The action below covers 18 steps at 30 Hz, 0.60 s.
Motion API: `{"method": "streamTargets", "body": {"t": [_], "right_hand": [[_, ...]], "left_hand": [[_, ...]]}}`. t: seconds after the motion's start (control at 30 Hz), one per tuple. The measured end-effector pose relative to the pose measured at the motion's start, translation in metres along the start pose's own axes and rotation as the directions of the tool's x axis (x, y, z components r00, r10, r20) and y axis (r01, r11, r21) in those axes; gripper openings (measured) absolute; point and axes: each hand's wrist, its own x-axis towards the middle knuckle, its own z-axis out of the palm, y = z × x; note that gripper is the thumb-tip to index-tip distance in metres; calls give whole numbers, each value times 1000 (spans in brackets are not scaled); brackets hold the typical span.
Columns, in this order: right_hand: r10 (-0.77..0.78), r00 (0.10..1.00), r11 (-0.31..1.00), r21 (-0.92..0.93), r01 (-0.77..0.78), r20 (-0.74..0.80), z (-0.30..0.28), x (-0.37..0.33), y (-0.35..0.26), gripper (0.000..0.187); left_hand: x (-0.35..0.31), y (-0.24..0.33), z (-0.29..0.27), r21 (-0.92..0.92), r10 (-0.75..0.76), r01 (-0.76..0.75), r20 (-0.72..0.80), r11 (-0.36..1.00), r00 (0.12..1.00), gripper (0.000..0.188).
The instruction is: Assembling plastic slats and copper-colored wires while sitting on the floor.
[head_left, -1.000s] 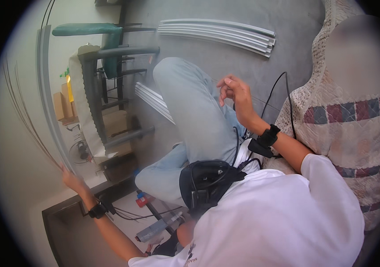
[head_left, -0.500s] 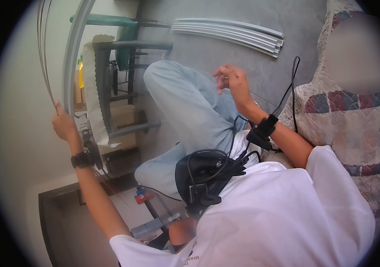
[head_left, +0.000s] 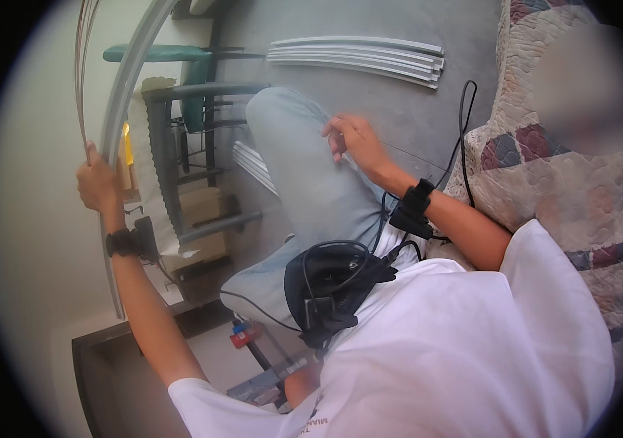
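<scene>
My left hand point(head_left: 98, 182) is raised at the left with its fingers wrapped around several thin brownish wires point(head_left: 84, 80), which rise from the top of the fist. Right beside that hand runs a long light-grey strip point(head_left: 123, 95); whether the fingers also touch it is hidden. My right hand point(head_left: 359, 146) hovers over my jeans-covered knee point(head_left: 293, 146), its fingers loosely bent with nothing seen in them. Black devices are strapped to both wrists, and a black pouch point(head_left: 333, 285) with cables lies at my waist.
Several white strips point(head_left: 355, 58) lie on the grey floor, with more strips point(head_left: 253, 168) nearer my knee. A dark-framed chair point(head_left: 169, 146) and a green seat point(head_left: 158, 52) stand at the left. A quilted cover point(head_left: 516, 175) is at the right. A red-and-blue object point(head_left: 244, 334) shows below.
My right hand has moved left and a little down, over my knee. The left hand still grips the wires and sits slightly lower. The whole view has shifted a little.
</scene>
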Motion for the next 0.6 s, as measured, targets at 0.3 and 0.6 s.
{"method": "streamTargets", "body": {"t": [0.3, 0.6], "right_hand": [[39, 997, 994, -104, -45, -64, -6, 4, 6, 30], [64, 993, 981, -179, -82, -101, -14, 0, 15, 28]], "left_hand": [[10, 56, 65, -78, 101, -99, 27, 992, 995, 68], [18, 91, 100, -113, 143, -128, 133, 985, 981, 71]]}}
